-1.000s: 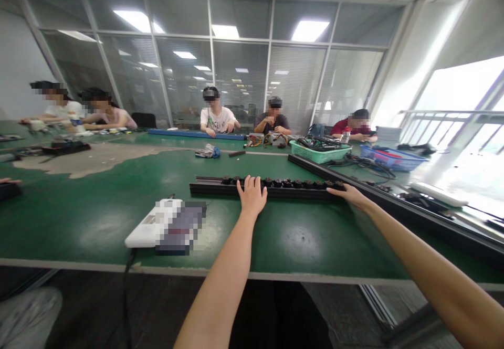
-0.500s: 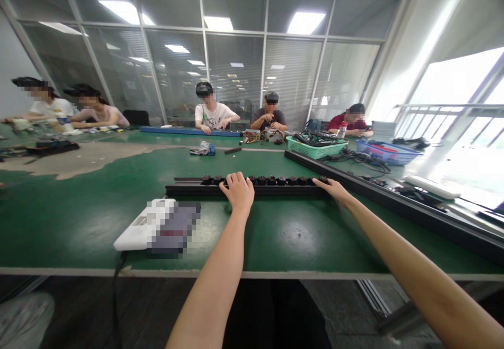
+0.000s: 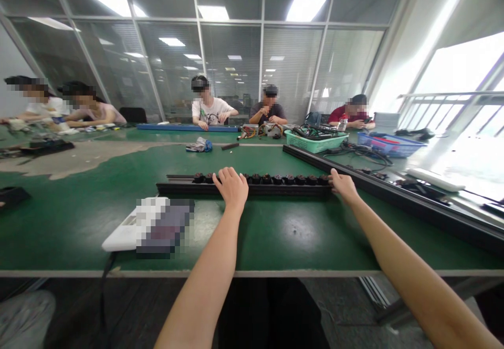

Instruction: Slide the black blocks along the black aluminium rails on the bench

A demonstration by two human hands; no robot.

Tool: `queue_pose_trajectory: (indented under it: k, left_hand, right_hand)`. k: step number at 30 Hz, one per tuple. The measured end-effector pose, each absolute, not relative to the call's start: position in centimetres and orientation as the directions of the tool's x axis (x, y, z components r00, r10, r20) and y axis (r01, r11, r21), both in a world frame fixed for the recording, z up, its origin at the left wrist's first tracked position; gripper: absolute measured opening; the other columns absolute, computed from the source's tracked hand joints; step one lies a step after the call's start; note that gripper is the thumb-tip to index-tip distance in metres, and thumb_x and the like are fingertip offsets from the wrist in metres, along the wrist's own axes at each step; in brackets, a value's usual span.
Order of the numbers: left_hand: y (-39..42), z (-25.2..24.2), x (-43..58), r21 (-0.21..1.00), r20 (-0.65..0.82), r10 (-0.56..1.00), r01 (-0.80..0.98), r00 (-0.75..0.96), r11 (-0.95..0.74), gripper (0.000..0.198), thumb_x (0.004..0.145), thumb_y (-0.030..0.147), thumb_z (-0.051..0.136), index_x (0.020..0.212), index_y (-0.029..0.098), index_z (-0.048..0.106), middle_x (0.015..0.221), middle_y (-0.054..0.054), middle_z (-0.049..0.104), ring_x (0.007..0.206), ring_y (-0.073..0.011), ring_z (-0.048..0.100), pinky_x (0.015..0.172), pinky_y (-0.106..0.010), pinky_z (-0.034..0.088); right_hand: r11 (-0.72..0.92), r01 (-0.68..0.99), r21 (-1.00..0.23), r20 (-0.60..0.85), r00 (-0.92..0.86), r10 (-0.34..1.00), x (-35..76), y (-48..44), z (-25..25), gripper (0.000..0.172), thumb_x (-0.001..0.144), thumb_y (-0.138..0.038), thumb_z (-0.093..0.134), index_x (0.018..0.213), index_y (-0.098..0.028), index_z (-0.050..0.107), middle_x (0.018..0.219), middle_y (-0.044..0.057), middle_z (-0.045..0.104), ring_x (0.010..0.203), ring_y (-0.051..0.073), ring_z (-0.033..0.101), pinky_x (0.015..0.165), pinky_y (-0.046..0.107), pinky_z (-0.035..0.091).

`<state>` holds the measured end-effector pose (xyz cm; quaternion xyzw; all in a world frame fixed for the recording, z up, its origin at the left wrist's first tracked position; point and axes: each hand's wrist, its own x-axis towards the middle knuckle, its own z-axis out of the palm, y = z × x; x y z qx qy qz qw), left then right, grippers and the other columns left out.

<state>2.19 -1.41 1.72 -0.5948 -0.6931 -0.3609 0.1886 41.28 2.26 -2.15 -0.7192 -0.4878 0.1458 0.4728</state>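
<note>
A long black rail (image 3: 283, 189) lies crosswise on the green table, with a row of small round black parts (image 3: 289, 179) standing along it. My left hand (image 3: 232, 189) rests over the rail left of its middle, fingers bent over the row and hiding some parts. At the rail's right end, my right hand (image 3: 343, 185) has its fingers curled against the end. Its fingertips are partly hidden. Closer to me on the left is a white device with a dark, blurred-out panel (image 3: 129, 231).
A longer black rail (image 3: 394, 202) slants along the right. Behind it stand a green basket (image 3: 315, 141) of cables and a blue basket (image 3: 389, 145). A crumpled cloth (image 3: 199, 145) and a short dark bar (image 3: 230, 146) lie beyond. Several people sit across the table.
My right hand has moved right, from on top of the last round parts to the rail's end, with its fingers more curled. My left hand stays on the rail. The whole view has shifted slightly.
</note>
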Motion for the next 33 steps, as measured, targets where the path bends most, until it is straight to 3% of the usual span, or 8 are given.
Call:
queue_pose_trajectory:
  k: [6, 10, 13, 19, 33]
  left_hand:
    - [-1.5, 1.1, 3.0, 0.229, 0.67, 0.742, 0.948, 0.009, -0.219, 0.04, 0.105, 0.03, 0.041, 0.141, 0.022, 0.058, 0.144, -0.012, 0.063, 0.141, -0.0305, 0.05, 0.131, -0.058, 0.016]
    - [-1.7, 0.8, 3.3, 0.186, 0.614, 0.783, 0.944, 0.105, -0.272, 0.041, 0.105, 0.034, 0.045, 0.142, 0.026, 0.06, 0.146, -0.01, 0.062, 0.142, -0.0289, 0.05, 0.131, -0.056, 0.018]
    - [-1.6, 0.5, 3.1, 0.17, 0.597, 0.79, 0.941, 0.138, -0.293, 0.039, 0.105, 0.036, 0.047, 0.14, 0.026, 0.063, 0.146, -0.011, 0.061, 0.139, -0.0285, 0.053, 0.132, -0.056, 0.018]
    - [-1.0, 0.3, 2.7, 0.182, 0.591, 0.791, 0.928, 0.162, -0.326, 0.041, 0.107, 0.041, 0.049, 0.143, 0.027, 0.062, 0.147, -0.011, 0.061, 0.14, -0.0284, 0.053, 0.132, -0.057, 0.017]
    - [0.1, -0.4, 2.8, 0.159, 0.585, 0.789, 0.927, 0.189, -0.34, 0.047, 0.108, 0.045, 0.048, 0.15, 0.027, 0.057, 0.149, -0.012, 0.059, 0.142, -0.0302, 0.051, 0.13, -0.059, 0.019]
  right_hand:
    - [0.052, 0.772, -0.633, 0.396, 0.266, 0.879, 39.7, 0.9, -1.2, 0.042, 0.089, -0.048, 0.061, 0.12, -0.022, 0.075, 0.109, 0.011, 0.079, 0.107, 0.032, 0.072, 0.102, 0.045, 0.054]
    - [0.054, 0.842, -0.536, 0.438, 0.223, 0.871, 38.6, 0.3, -1.6, 0.045, 0.089, -0.035, 0.061, 0.13, -0.019, 0.068, 0.117, 0.014, 0.077, 0.112, 0.034, 0.07, 0.105, 0.046, 0.052]
    - [0.006, 0.843, -0.537, 0.437, 0.273, 0.857, 38.5, 0.2, -1.8, 0.046, 0.09, -0.039, 0.062, 0.129, -0.016, 0.068, 0.116, 0.016, 0.077, 0.113, 0.035, 0.07, 0.103, 0.045, 0.052]
    - [0.041, 0.81, -0.585, 0.459, 0.289, 0.84, 38.6, 0.4, -1.7, 0.033, 0.086, -0.042, 0.065, 0.103, -0.016, 0.077, 0.104, 0.014, 0.079, 0.1, 0.031, 0.071, 0.094, 0.041, 0.053]
    - [0.092, 0.73, -0.678, 0.454, 0.316, 0.833, 39.1, 1.5, -2.1, 0.035, 0.081, -0.044, 0.071, 0.097, -0.014, 0.08, 0.095, 0.013, 0.079, 0.091, 0.029, 0.073, 0.087, 0.038, 0.052]
